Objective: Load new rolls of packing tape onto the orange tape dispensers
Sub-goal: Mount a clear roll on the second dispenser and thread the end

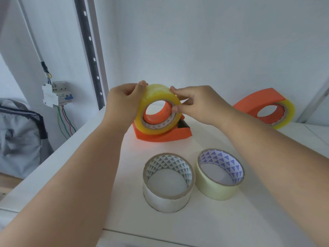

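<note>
Roll in hand: a thick yellowish roll of clear packing tape (159, 109) sat partly over the hub of the near orange plastic dispenser (165, 134), which stood on the white tabletop (249, 220).
Left hand (124, 98): it grasped the roll's outer edge.
Right hand (197, 102): it pinched the rim at the cardboard core.
Handling: probably stiff, fairly heavy, slick on its face; best held by the edges.
Spare rolls: a white-sided tape roll (168, 182) and a pale-yellow tape roll (220, 173) lay flat, touching.
Far dispenser (263, 107): orange, apparently already carrying a roll.
Room: white wall, breaker box (57, 94) at left.
</note>
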Motion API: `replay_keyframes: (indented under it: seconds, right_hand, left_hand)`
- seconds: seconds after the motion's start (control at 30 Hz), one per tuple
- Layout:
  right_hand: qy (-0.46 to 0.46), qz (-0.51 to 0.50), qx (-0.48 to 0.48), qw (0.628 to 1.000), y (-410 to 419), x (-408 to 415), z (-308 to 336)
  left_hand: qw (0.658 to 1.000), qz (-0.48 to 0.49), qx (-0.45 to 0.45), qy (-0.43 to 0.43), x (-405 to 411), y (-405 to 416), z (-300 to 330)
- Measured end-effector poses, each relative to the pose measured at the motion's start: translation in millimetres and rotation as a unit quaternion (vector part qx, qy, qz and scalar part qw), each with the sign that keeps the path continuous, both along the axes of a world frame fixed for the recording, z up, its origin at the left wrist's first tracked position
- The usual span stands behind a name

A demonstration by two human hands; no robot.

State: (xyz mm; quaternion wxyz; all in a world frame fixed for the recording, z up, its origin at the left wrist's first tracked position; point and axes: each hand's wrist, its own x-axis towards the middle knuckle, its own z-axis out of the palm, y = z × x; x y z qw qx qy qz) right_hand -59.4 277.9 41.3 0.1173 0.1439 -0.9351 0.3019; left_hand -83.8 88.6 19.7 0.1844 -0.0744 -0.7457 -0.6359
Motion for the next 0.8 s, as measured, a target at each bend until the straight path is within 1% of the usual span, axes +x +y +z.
replay_keyframes:
  seconds: [0.07, 0.1, 0.17, 0.23, 0.33, 0.43, 0.47, 0.53, 0.6, 0.7, 0.8]
  right_hand:
    - [-0.006, 0.002, 0.039, 0.999, 2, 0, -5]
    - [-0.006, 0.0, 0.044, 0.999, 4, 0, -7]
    - [-0.01, 0.003, 0.034, 0.999, 8, 0, -7]
    - [-0.043, 0.015, 0.009, 0.999, 12, 3, -7]
    - [-0.09, 0.025, -0.041, 0.995, 24, 7, -9]
    - [-0.112, 0.008, -0.059, 0.992, 41, 12, -17]
    - [-0.124, 0.002, -0.067, 0.99, 46, 14, -20]
    - [-0.145, -0.004, -0.078, 0.986, 53, 15, -26]
    - [-0.16, -0.007, -0.083, 0.984, 56, 17, -30]
    - [-0.172, 0.0, -0.087, 0.981, 57, 15, -38]
    - [-0.171, 0.005, -0.102, 0.98, 55, 12, -46]
  left_hand:
    - [0.999, -0.002, -0.054, -0.003, -1, 0, -3]
    - [0.998, -0.005, -0.066, -0.003, -3, 0, -4]
    - [0.997, -0.012, -0.072, 0.001, -5, -1, -5]
    - [0.997, -0.008, -0.083, 0.003, -6, -1, -5]
    - [0.997, 0.014, -0.07, -0.014, -4, -2, -3]
    - [0.998, -0.024, -0.043, -0.036, 1, -2, 0]
    - [0.997, -0.045, -0.059, -0.034, 3, -1, -2]
    - [0.987, -0.071, -0.142, -0.011, 4, 3, -7]
    - [0.975, -0.07, -0.208, 0.021, 3, 7, -12]
    - [0.975, -0.038, -0.213, 0.044, 0, 9, -15]
    - [0.979, -0.031, -0.196, 0.048, -1, 10, -16]
